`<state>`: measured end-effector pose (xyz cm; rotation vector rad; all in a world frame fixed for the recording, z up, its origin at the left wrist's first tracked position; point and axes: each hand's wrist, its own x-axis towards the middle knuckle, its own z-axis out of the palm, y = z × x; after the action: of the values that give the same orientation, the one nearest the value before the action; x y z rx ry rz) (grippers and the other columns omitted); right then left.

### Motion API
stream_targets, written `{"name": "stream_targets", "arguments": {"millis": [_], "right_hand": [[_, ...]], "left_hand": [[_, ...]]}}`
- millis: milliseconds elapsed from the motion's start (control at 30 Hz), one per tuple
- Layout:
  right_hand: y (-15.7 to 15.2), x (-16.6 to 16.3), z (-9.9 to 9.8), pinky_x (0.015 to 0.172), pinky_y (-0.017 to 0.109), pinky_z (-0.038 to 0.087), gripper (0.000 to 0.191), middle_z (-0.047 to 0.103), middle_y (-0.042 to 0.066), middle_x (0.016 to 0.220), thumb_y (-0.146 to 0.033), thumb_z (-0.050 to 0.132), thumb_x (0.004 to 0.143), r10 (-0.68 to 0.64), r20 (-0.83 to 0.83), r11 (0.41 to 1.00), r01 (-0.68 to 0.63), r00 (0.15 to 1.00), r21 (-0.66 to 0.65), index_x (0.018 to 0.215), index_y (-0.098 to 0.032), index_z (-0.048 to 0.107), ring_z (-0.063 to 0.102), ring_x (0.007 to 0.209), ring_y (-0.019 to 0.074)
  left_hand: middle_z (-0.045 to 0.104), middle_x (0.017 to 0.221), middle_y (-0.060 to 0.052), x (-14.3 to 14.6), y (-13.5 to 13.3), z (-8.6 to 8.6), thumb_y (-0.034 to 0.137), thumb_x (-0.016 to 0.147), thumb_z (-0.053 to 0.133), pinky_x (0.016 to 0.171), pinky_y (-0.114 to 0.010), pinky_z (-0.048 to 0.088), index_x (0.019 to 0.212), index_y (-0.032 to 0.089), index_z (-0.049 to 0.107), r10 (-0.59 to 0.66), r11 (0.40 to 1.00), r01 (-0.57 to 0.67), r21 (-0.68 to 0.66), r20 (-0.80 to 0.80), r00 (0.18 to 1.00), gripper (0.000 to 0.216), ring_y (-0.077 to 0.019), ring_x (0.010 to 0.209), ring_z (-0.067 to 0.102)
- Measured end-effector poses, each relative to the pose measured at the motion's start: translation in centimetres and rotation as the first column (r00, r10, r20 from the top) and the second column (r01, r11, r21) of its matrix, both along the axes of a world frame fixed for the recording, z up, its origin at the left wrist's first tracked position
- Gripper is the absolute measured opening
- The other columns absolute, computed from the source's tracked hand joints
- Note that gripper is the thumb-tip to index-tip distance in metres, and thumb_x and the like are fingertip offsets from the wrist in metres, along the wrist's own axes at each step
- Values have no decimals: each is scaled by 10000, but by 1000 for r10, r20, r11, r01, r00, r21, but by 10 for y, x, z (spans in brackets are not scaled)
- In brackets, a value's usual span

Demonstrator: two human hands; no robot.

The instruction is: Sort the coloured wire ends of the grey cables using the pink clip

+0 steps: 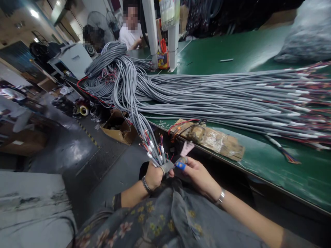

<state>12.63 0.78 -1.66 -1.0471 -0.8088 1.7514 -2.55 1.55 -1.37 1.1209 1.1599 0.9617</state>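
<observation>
My left hand [154, 175] is closed round a bundle of grey cables [139, 122] near their ends. Short coloured wires [150, 139] and white sleeves [162, 150] stick out above it. Grey wrapping covers some left fingers. Close beside it, my right hand [198, 171] has thumb and fingers pinched together at the left fingertips, with blue tape [180, 165] round the thumb. What the pinch holds is too small to make out. A pale pink strip [187, 148] shows just beyond the right fingers; I cannot tell whether they touch it.
Many grey cables [207, 89] lie along the green table [292, 175], with a coiled heap at their left. A soldering-stained board [217, 142] rests on the near edge. A white post [173, 41] stands behind. Below is an open carton [117, 129]. A person [130, 34] sits opposite.
</observation>
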Motion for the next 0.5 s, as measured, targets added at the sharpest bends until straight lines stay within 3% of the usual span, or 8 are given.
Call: {"name": "stream_targets", "arguments": {"millis": [167,300,500], "right_hand": [[3,-3,14,538,273,395,368,579,-35,517,-480,784,622,61,-16,998,-61,998,8,746,-206,571,539,519,140],[2,-7,17,572,295,414,358,555,-46,478,-490,761,643,74,-56,997,-73,996,18,698,-212,542,534,502,143],[3,-2,6,497,248,339,413,534,-52,527,-516,796,570,-149,-44,984,144,988,-108,639,-203,536,443,474,94]], "left_hand": [[555,428,-25,5,0,17,494,663,712,507,-254,454,459,148,596,-115,993,114,-35,-48,992,418,-131,448,536],[550,436,-29,9,1,28,521,638,713,505,-264,458,439,152,573,-141,990,138,-38,-90,986,442,-134,451,528],[566,464,-38,7,-2,27,511,680,669,547,-277,476,461,159,583,-138,990,136,-26,-120,983,424,-142,479,541]]}}
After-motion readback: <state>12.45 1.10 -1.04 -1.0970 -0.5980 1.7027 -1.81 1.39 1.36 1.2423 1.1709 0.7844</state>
